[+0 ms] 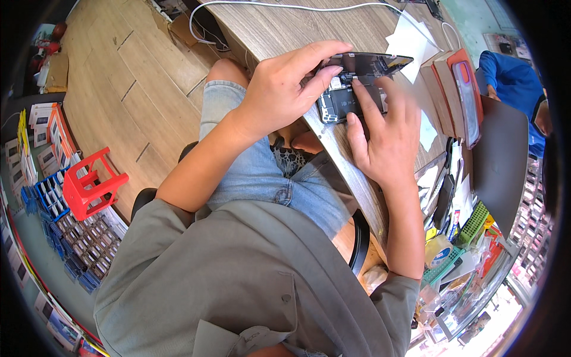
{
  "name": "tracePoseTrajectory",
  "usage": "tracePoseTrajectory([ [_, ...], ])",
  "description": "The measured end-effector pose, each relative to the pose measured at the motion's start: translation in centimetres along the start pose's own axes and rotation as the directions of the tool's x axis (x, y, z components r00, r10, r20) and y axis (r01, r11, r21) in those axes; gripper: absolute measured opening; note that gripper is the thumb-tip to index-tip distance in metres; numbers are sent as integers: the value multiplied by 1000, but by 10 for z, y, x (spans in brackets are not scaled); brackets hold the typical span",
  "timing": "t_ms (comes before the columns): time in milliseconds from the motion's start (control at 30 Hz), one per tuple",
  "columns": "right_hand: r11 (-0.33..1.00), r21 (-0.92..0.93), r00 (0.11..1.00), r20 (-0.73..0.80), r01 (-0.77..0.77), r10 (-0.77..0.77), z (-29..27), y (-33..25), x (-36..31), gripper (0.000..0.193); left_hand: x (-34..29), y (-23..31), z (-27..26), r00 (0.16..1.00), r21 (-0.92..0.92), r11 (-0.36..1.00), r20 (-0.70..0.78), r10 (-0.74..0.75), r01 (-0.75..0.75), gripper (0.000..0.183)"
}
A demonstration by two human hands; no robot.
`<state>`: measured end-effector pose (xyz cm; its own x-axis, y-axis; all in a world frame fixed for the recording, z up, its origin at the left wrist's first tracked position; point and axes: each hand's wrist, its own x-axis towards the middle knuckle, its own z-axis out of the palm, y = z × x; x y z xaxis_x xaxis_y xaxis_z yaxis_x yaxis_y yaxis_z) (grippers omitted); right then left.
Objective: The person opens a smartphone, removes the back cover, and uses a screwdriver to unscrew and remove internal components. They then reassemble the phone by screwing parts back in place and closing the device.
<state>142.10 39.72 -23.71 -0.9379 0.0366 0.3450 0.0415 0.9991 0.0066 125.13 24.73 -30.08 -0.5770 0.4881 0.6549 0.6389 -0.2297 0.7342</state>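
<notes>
An opened smartphone (344,104) lies near the table's edge, its dark insides and battery showing. The lifted screen (395,61) leans up on the far side of the body. My left hand (276,86) is closed on the phone's left end, with the thumb by the inner parts and the index finger along the raised screen. Over the phone body is my right hand (386,140), fingers apart. Its index fingertip touches the inside, and its thumb rests by the near edge. The other right fingers are blurred and partly hide the phone's right end.
A white cable (285,6) crosses the far part of the wooden table (267,30). White paper (410,41) and a phone case (467,101) beside thick books (443,89) are at the right. Someone in blue (514,77) is beyond. On the floor stands a red stool (89,184).
</notes>
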Motion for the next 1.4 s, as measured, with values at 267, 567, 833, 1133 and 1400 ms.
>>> tracePoseTrajectory([
  [267, 998, -66, 1000, 26, 18, -16, -1, -9, 0, 54, 0, 5, -4, 997, 16, 999, 62, -34, 33, 40],
  [567, 997, -74, 999, 38, 15, -12, 2, -10, -3, 58, -1, 11, 2, 998, 116, 993, 55, -44, 38, 62],
  [833, 999, -42, 999, 41, -25, 27, 3, -9, -6, 58, 2, 16, 11, 999, 251, 968, 27, -29, 21, 78],
  [1133, 999, -25, 999, 33, -32, 33, -3, -5, -8, 56, 3, 17, 11, 999, 250, 968, 29, -21, 13, 79],
  [1400, 1000, -9, 999, 28, -16, 16, 0, -4, -4, 55, 2, 17, 11, 999, 254, 967, 28, -31, 23, 78],
])
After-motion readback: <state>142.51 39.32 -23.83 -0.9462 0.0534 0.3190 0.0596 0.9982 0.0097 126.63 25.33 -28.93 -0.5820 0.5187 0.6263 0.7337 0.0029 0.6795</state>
